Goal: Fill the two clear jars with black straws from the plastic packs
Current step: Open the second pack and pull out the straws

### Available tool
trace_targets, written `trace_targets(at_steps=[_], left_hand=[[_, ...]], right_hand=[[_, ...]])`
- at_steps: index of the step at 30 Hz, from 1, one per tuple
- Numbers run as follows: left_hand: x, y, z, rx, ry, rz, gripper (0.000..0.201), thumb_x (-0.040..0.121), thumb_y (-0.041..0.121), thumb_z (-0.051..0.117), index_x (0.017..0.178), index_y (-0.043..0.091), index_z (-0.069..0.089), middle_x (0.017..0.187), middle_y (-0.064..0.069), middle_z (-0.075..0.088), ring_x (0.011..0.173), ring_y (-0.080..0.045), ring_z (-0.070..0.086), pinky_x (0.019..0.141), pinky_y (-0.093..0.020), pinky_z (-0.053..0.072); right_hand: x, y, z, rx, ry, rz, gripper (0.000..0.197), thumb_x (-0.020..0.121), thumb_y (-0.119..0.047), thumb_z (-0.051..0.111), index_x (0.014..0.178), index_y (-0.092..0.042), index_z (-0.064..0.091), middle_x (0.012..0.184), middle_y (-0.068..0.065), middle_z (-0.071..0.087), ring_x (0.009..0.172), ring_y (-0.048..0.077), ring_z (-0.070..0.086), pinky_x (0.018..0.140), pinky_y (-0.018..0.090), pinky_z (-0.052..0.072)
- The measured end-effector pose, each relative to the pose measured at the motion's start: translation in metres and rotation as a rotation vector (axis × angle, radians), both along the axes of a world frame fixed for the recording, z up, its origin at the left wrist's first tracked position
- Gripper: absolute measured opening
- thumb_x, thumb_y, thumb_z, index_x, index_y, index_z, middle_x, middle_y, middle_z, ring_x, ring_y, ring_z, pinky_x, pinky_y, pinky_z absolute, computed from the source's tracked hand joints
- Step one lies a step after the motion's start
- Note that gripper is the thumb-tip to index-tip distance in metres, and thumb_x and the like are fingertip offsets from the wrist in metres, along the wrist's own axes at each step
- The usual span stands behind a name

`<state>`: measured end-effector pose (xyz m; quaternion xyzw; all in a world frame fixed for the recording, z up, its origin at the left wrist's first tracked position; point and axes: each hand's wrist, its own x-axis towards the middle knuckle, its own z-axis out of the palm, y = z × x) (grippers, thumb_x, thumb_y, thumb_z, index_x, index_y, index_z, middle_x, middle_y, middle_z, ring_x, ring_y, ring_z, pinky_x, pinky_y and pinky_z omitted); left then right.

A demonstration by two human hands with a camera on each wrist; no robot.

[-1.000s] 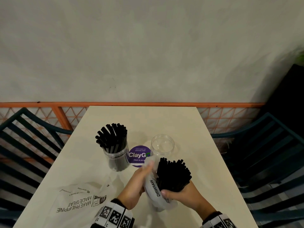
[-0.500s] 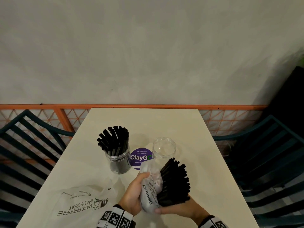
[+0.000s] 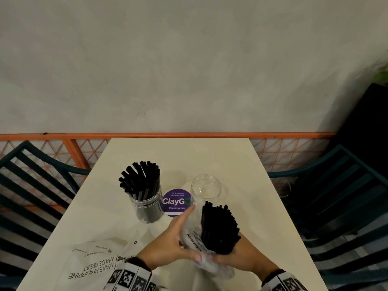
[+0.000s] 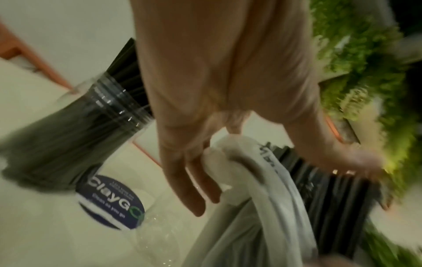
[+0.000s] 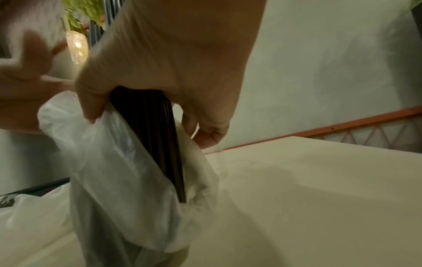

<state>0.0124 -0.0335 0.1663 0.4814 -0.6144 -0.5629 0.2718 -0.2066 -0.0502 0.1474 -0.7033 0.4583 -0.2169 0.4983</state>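
Observation:
A clear jar point(image 3: 147, 203) packed with black straws stands left of centre on the table. To its right stands an empty clear jar point(image 3: 205, 189). Just in front of the empty jar my right hand point(image 3: 237, 260) grips a bundle of black straws point(image 3: 218, 227) near its lower end, where it still sits in a thin plastic pack point(image 3: 192, 238). In the right wrist view the fingers point(image 5: 91, 101) curl round the straws point(image 5: 160, 144) and the plastic point(image 5: 114, 162). My left hand point(image 3: 178, 234) lies along the pack's left side, thumb and stretched fingers pinching the plastic point(image 4: 262, 180).
An emptied plastic pack point(image 3: 94, 263) with printed text lies at the table's front left. A round purple sticker point(image 3: 176, 201) sits between the jars. Dark slatted chairs point(image 3: 346, 196) flank the table point(image 3: 189, 156), with an orange rail point(image 3: 189, 135) and wall behind.
The straw bundle has swung from leaning right to nearly upright. My left hand's fingers have stretched up along the plastic, which now sits lower on the straws.

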Motion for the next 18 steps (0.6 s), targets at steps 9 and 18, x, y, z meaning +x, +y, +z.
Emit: trace_targets(at_steps=[9,18], left_hand=[[-0.002,0.001,-0.02,-0.307,-0.208,0.399,0.065,0.054,0.016,0.086,0.1,0.044,0.049,0.107,0.011,0.056,0.103,-0.002,0.052,0.077,0.004,0.033],[0.005,0.008,-0.017,-0.363,-0.28,0.511,0.055,0.047,0.062,0.074,0.092,0.041,0.052,0.097,0.011,0.057,0.092,-0.002,0.052,0.075,-0.015,0.04]], right_hand=[[-0.001,-0.003,-0.011,-0.076,0.215,0.229,0.111,0.053,-0.037,0.087,0.123,-0.054,0.003,0.134,-0.003,0.024,0.124,0.012,0.038,0.107,0.027,0.036],[-0.017,-0.001,-0.008,-0.055,0.293,0.076,0.058,0.075,-0.055,0.063,0.126,-0.038,0.04,0.119,-0.007,0.049,0.111,0.008,0.046,0.094,0.022,0.041]])
